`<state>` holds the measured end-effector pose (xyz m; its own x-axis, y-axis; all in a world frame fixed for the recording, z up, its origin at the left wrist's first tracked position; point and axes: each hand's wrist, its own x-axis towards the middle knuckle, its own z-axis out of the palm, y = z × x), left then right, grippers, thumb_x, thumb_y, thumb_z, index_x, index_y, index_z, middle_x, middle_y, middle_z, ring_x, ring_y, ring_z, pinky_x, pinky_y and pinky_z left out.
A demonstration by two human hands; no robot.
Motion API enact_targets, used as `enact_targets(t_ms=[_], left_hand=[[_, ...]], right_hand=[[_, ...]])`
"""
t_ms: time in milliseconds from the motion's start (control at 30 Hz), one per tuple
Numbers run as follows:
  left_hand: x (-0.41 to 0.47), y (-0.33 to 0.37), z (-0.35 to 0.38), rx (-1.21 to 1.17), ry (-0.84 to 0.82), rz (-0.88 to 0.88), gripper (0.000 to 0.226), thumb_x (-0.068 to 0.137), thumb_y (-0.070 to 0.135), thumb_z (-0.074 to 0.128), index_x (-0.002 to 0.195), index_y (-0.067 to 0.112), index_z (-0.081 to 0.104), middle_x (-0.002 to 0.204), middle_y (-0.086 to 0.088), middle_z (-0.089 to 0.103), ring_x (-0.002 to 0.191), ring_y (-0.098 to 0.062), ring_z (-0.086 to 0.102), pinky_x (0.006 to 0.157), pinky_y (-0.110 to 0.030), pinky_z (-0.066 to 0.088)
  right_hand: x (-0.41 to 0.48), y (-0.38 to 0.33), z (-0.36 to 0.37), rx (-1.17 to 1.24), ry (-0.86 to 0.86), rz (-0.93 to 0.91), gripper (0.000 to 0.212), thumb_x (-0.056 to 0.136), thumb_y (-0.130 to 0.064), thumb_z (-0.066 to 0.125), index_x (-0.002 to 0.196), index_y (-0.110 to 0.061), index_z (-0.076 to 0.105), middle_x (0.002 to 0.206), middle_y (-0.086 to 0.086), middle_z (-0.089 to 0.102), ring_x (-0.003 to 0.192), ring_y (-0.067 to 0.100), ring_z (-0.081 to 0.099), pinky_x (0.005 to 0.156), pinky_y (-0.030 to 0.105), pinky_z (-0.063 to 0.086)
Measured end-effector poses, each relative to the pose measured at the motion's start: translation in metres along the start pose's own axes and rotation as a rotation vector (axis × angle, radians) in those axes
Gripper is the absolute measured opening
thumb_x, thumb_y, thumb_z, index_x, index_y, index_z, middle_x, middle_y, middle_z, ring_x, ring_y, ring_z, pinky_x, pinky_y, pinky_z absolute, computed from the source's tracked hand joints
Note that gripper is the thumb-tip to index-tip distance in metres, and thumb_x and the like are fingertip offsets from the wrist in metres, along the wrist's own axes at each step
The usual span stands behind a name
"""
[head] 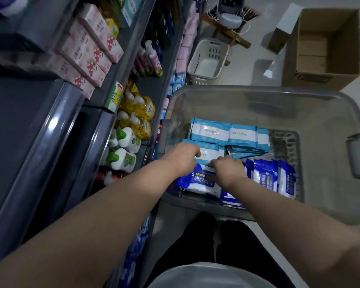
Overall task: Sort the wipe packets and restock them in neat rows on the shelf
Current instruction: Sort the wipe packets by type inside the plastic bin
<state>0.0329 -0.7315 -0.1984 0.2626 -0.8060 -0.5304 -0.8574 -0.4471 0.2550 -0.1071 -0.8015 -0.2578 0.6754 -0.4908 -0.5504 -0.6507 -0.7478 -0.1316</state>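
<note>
Head view: left hand [185, 156] and right hand [227, 169], fingers curled, grip the far edge of a dark-blue wipe packet [200, 181] in the clear bin [258, 89]. Light-blue packets [212, 132] lie grouped apart, presumably sorted by kind before going onto the shelf [56, 125].

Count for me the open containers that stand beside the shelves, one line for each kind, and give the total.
Clear plastic bin: 1
White slotted basket: 1
Cardboard box: 1
Total: 3
</note>
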Motion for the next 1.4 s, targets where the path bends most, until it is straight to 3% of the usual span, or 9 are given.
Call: enact_targets(t_ms=[167, 300, 467, 667, 833, 1033, 1167, 1267, 1400], left_hand=[[0.013, 0.009, 0.004, 0.023, -0.031, 0.032, 0.033, 0.094, 0.010, 0.052, 0.126, 0.019, 0.057, 0.128, -0.004, 0.059, 0.117, -0.024, 0.054, 0.085, -0.029, 0.044], [0.020, 0.016, 0.007, 0.120, -0.098, 0.016, 0.036, 0.092, 0.007, 0.053, 0.127, 0.016, 0.056, 0.128, -0.007, 0.057, 0.117, -0.026, 0.054, 0.090, -0.033, 0.047], [0.022, 0.020, 0.026, 0.262, -0.278, 0.051, 0.036, 0.088, 0.009, 0.056, 0.123, 0.015, 0.059, 0.125, -0.008, 0.058, 0.115, -0.027, 0.055, 0.091, -0.035, 0.049], [0.025, 0.022, 0.039, 0.424, -0.270, 0.025, 0.040, 0.082, 0.020, 0.073, 0.117, 0.013, 0.057, 0.117, -0.008, 0.061, 0.110, -0.027, 0.059, 0.081, -0.036, 0.049], [0.026, 0.023, 0.027, 0.503, -0.193, 0.037, 0.032, 0.082, 0.031, 0.074, 0.107, 0.016, 0.061, 0.109, -0.003, 0.063, 0.100, -0.023, 0.061, 0.071, -0.032, 0.046], [0.017, 0.028, -0.017, -0.113, -0.011, -0.152, 0.038, 0.089, 0.041, 0.062, 0.110, 0.010, 0.060, 0.116, -0.012, 0.064, 0.106, -0.030, 0.060, 0.079, -0.032, 0.046], [-0.010, 0.034, -0.044, -0.784, 0.062, -0.254, 0.018, 0.092, 0.024, 0.065, 0.078, 0.017, 0.055, 0.081, -0.005, 0.066, 0.069, -0.018, 0.064, 0.060, -0.029, 0.055], [-0.036, 0.037, -0.051, -0.932, 0.138, -0.289, 0.017, 0.088, 0.015, 0.070, 0.088, 0.013, 0.053, 0.081, 0.001, 0.061, 0.066, -0.011, 0.060, 0.053, -0.023, 0.050], [-0.079, 0.035, -0.054, -1.007, 0.304, -0.324, 0.032, 0.079, 0.011, 0.078, 0.102, 0.011, 0.055, 0.093, -0.003, 0.065, 0.077, -0.015, 0.063, 0.062, -0.025, 0.052]], right_hand=[[-0.012, 0.032, -0.010, 0.296, -0.010, 0.258, 0.030, 0.086, -0.044, 0.063, 0.101, -0.020, 0.053, 0.109, 0.007, 0.064, 0.102, 0.029, 0.059, 0.072, 0.032, 0.038], [-0.028, 0.057, -0.015, 0.443, -0.002, 0.409, 0.032, 0.087, -0.041, 0.062, 0.104, -0.017, 0.048, 0.108, 0.009, 0.064, 0.101, 0.030, 0.059, 0.072, 0.033, 0.040], [-0.043, 0.065, -0.016, 0.527, 0.034, 0.463, 0.031, 0.088, -0.039, 0.063, 0.105, -0.015, 0.049, 0.104, 0.008, 0.064, 0.098, 0.028, 0.059, 0.070, 0.031, 0.037], [-0.059, 0.062, -0.011, 0.654, 0.052, 0.497, 0.031, 0.089, -0.040, 0.063, 0.090, -0.015, 0.044, 0.082, -0.001, 0.053, 0.080, 0.023, 0.051, 0.067, 0.030, 0.032], [-0.064, 0.052, -0.015, 0.735, 0.116, 0.511, 0.032, 0.088, -0.040, 0.064, 0.095, -0.015, 0.045, 0.090, 0.000, 0.055, 0.085, 0.023, 0.053, 0.070, 0.031, 0.035], [-0.068, 0.037, -0.039, 0.908, 0.294, 0.495, 0.041, 0.087, -0.032, 0.068, 0.112, -0.013, 0.041, 0.089, 0.001, 0.057, 0.085, 0.024, 0.056, 0.069, 0.032, 0.039], [-0.069, 0.025, -0.069, 0.928, 0.355, 0.344, 0.063, 0.084, -0.025, 0.071, 0.130, -0.015, 0.028, 0.093, 0.006, 0.067, 0.084, 0.026, 0.063, 0.062, 0.029, 0.040], [-0.075, 0.015, -0.090, 0.863, 0.357, 0.161, 0.082, 0.082, -0.024, 0.073, 0.143, -0.025, 0.019, 0.094, 0.005, 0.068, 0.077, 0.025, 0.067, 0.063, 0.030, 0.047], [-0.095, 0.006, -0.115, 0.786, 0.257, -0.020, 0.064, 0.085, -0.027, 0.071, 0.139, -0.031, 0.037, 0.104, 0.001, 0.062, 0.066, 0.020, 0.067, 0.062, 0.031, 0.055]])
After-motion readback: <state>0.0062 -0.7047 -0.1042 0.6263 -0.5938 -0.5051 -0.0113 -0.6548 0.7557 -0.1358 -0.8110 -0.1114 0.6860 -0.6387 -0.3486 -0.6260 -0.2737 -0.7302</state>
